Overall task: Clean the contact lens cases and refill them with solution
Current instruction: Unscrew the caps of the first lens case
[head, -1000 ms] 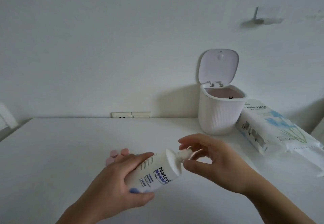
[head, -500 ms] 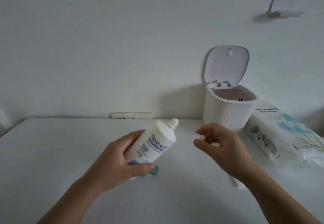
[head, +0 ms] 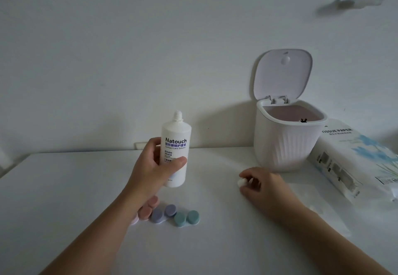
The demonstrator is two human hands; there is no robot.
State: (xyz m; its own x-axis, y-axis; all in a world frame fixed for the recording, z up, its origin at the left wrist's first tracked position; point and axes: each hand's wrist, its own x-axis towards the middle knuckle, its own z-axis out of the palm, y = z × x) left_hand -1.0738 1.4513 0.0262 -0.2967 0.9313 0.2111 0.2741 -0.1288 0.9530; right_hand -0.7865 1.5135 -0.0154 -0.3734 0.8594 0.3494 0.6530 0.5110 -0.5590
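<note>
White table (head: 64, 188) meets white wall (head: 129, 48); open bin (head: 286, 141) behind.

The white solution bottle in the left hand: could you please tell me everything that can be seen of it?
The white plastic contact lens solution bottle is a rounded cylinder that narrows to a bare threaded nozzle on top, with no cap on it. Its label reads "Natouch" and "Contact Lens Solution" in dark blue print. It stands upright, just above or on the white table, behind the three coloured lens cases; contact with the table cannot be told. The left hand wraps its lower half, thumb across the front.
</note>
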